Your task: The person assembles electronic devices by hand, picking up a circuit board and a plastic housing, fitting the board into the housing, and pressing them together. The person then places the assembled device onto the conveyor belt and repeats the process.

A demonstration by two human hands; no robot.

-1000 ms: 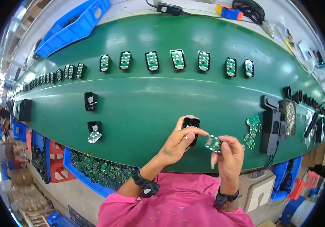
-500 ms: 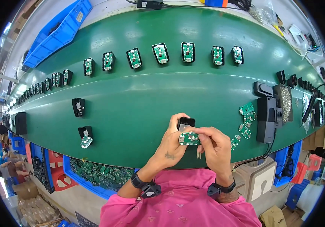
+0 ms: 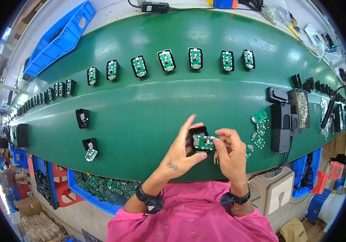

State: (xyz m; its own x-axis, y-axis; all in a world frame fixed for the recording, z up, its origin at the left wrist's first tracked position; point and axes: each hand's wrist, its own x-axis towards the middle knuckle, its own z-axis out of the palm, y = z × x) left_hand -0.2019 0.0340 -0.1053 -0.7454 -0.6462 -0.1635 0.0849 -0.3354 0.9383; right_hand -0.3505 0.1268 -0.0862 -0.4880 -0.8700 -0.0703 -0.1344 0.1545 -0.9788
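Note:
In front of me, my left hand (image 3: 178, 156) curls round a small black plastic case (image 3: 198, 130), with its thumb and a fingertip stretched away from it. A green circuit board (image 3: 202, 142) with a silver connector lies tilted over the case's near part. My right hand (image 3: 231, 153) pinches the board's right end between thumb and fingers. The board hides much of the inside of the case. Several loose circuit boards (image 3: 258, 140) lie just right of my right hand.
Along the far side of the green table (image 3: 140, 109) stands a row of cases with boards (image 3: 167, 60). Two more cases (image 3: 82, 118) sit at left. A grey-black device (image 3: 282, 127) and a tray of small metal parts (image 3: 302, 105) stand right. A blue bin (image 3: 108, 187) of boards lies below the edge.
My left thumb has come away from the board and the fingers have spread. The board has shifted slightly up over the case, still in my right hand. The whole view has shifted slightly.

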